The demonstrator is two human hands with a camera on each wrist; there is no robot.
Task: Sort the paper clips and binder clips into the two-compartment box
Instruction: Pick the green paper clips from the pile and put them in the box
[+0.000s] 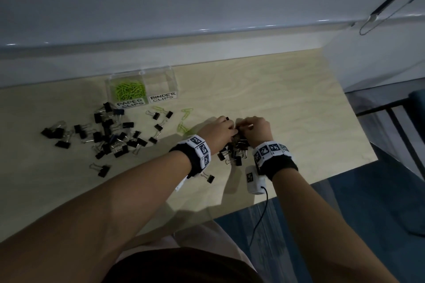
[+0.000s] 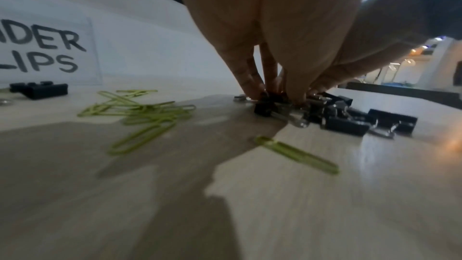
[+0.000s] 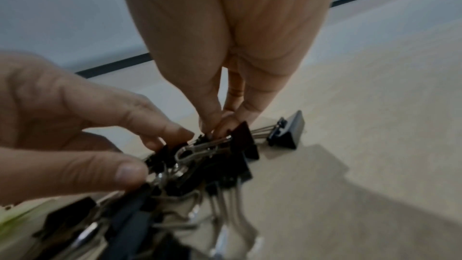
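Note:
A clear two-compartment box (image 1: 161,71) stands at the back; green paper clips fill its "PAPER CLIPS" side, and nothing shows in the "BINDER CLIPS" side (image 2: 50,46). Both hands meet over a small heap of black binder clips (image 1: 234,154). My left hand (image 1: 231,130) pinches clips at the heap's top with thumb and fingertips (image 2: 252,90). My right hand (image 3: 220,126) pinches a binder clip (image 3: 246,139) in the same tangle (image 3: 205,165). Loose green paper clips (image 2: 140,110) lie left of the heap, and one paper clip (image 2: 297,153) lies nearer.
Many black binder clips (image 1: 103,135) lie scattered on the wooden table (image 1: 287,99) at the left. A single binder clip (image 3: 287,131) lies beyond the heap, another (image 1: 208,177) under my left wrist. The table's right edge (image 1: 358,126) drops to a blue floor. A wall runs behind.

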